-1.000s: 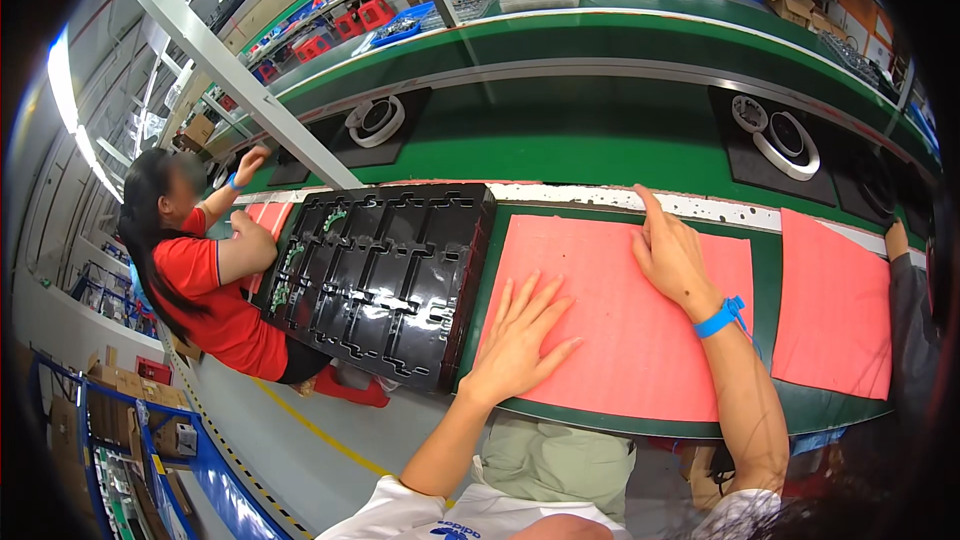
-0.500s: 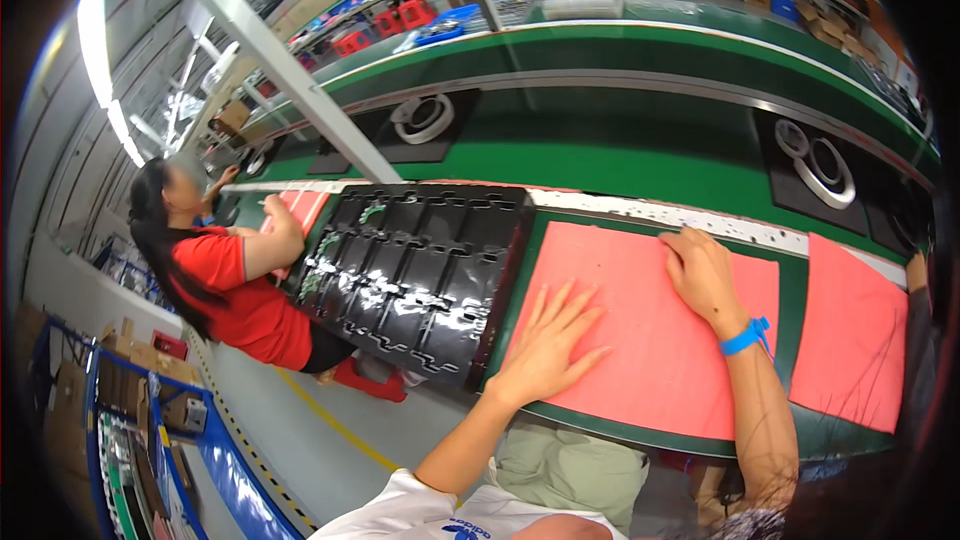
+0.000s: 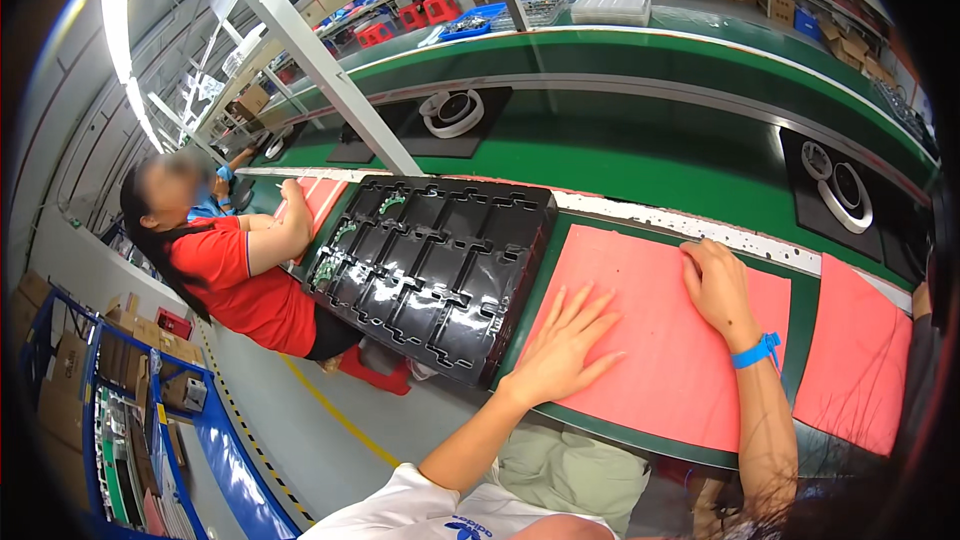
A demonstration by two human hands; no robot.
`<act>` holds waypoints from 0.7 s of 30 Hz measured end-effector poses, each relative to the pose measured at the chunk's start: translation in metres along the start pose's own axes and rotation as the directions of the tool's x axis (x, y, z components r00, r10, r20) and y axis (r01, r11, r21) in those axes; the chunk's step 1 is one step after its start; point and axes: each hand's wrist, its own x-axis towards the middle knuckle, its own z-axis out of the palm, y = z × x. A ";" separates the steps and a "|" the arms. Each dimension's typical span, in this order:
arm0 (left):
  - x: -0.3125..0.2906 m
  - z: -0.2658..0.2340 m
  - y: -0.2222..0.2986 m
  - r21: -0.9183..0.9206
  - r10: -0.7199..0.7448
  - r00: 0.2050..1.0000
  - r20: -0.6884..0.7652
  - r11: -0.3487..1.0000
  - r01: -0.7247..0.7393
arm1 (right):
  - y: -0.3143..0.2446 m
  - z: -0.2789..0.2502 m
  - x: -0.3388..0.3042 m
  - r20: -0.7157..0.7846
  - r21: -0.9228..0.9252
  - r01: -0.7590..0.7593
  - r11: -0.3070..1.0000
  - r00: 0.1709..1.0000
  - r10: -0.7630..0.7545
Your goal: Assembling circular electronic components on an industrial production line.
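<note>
A pink foam-like sheet lies flat on the green bench before me. My left hand presses flat on its left part, fingers spread and holding nothing. Near the sheet's far right edge rests my right hand, its fingers curled inward and no object visible in them. The fingertips of that hand are partly hidden. A blue band circles my right wrist. Left of the sheet stands a stack of glossy black moulded trays, with small green parts in some pockets on its left side.
Another pink sheet lies at the right. Beyond runs a green belt surface with white rings on dark mats. A co-worker in a red shirt works at the left. A slanted grey post rises behind the trays.
The whole view has shifted slightly, so the bench appears farther right. Both my hands keep their places and poses on the pink sheet. The co-worker's head has turned a little.
</note>
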 end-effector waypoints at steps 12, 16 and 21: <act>0.000 -0.003 -0.002 -0.003 0.006 1.000 -0.003 1.000 -0.006 | -0.001 0.005 0.000 0.011 -0.002 -0.002 1.000 1.000 0.002; 0.003 -0.005 0.001 -0.014 0.017 1.000 -0.026 1.000 -0.017 | -0.001 0.001 0.001 -0.002 -0.021 0.012 1.000 1.000 -0.012; 0.000 -0.002 0.001 0.000 0.015 1.000 -0.023 1.000 -0.015 | 0.000 0.002 -0.002 0.008 -0.014 0.009 1.000 1.000 -0.008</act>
